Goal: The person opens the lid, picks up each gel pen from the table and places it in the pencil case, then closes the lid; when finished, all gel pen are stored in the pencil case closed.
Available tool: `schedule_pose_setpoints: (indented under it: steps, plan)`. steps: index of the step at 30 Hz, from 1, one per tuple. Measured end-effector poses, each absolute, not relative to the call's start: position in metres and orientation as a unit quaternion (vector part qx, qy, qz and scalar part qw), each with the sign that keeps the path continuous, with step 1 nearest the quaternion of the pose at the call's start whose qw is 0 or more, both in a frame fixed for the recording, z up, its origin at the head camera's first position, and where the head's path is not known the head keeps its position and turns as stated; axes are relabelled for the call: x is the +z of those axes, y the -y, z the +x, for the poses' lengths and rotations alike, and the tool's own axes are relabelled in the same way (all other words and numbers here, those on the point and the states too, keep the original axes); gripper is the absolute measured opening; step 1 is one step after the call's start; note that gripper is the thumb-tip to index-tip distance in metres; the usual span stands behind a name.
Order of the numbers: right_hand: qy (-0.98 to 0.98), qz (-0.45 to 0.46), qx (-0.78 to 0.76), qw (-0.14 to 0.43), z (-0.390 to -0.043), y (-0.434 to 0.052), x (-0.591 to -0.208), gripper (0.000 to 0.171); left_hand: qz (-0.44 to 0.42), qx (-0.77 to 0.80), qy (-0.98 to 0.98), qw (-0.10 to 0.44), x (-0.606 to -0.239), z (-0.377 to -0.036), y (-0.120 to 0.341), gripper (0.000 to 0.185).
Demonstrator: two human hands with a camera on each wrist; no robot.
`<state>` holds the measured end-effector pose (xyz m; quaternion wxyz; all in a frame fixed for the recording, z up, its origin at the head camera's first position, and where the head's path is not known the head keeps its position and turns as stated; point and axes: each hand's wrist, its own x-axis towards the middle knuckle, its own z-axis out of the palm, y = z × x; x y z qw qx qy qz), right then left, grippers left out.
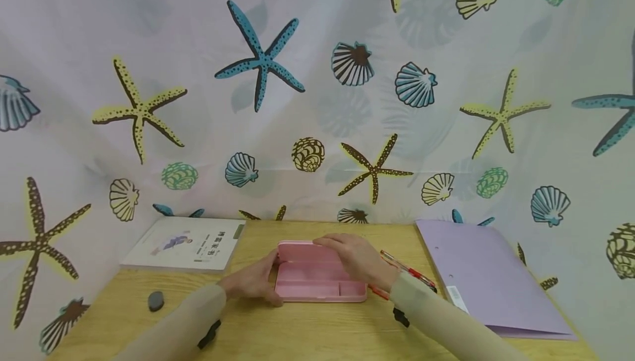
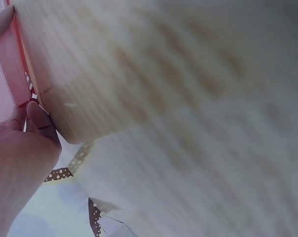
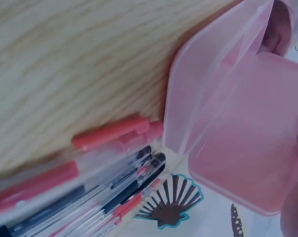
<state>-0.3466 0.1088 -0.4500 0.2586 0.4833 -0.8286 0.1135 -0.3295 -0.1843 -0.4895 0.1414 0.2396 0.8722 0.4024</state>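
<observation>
A pink plastic pencil case (image 1: 310, 292) lies on the table with its lid (image 1: 300, 252) raised. Inside, a small compartment shows at the right end; no contents are visible. The left hand (image 1: 253, 283) grips the case's left end, its thumb at the front and fingers toward the back. In the left wrist view, that hand (image 2: 20, 153) touches the pink edge. At the lid's upper edge, the right hand (image 1: 357, 259) holds on and covers the lid's right part. Its fingertips (image 3: 294, 210) show against the lid (image 3: 252, 148) in the right wrist view.
Several red and black pens (image 1: 414, 274) lie just right of the case, partly under the right forearm. A purple folder (image 1: 496, 278) is farther right. Back left lies a white book (image 1: 183, 245); a small dark grey object (image 1: 156, 301) is nearer. A patterned curtain (image 1: 317, 107) hangs behind the table.
</observation>
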Motion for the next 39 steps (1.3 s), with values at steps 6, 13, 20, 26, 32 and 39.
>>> schedule_pose_setpoints:
  steps: [6, 13, 20, 26, 32, 39]
  plan:
    - [0.822, 0.459, 0.250, 0.226, -0.353, -0.117, -0.450, 0.024, 0.228, 0.413, -0.869, 0.151, -0.492, -0.330, 0.186, 0.119]
    - [0.824, 0.315, 0.467, 0.062, -0.358, -0.132, -0.452, 0.021, 0.212, 0.420, -0.867, 0.164, -0.490, -0.330, 0.186, 0.120]
    - [0.812, 0.199, 0.549, 0.001, -0.355, -0.139, -0.451, 0.028, 0.201, 0.416, -0.872, 0.162, -0.488, -0.328, 0.185, 0.118]
    - [0.798, 0.139, 0.585, 0.030, -0.355, -0.143, -0.457, 0.026, 0.199, 0.421, -0.870, 0.162, -0.488, -0.328, 0.185, 0.121]
    - [0.787, 0.105, 0.606, 0.043, -0.356, -0.147, -0.462, 0.023, 0.211, 0.425, -0.868, 0.147, -0.488, -0.326, 0.184, 0.122]
    - [0.797, 0.076, 0.597, 0.051, -0.359, -0.146, -0.460, 0.029, 0.165, 0.422, -0.880, 0.140, -0.489, -0.325, 0.184, 0.128]
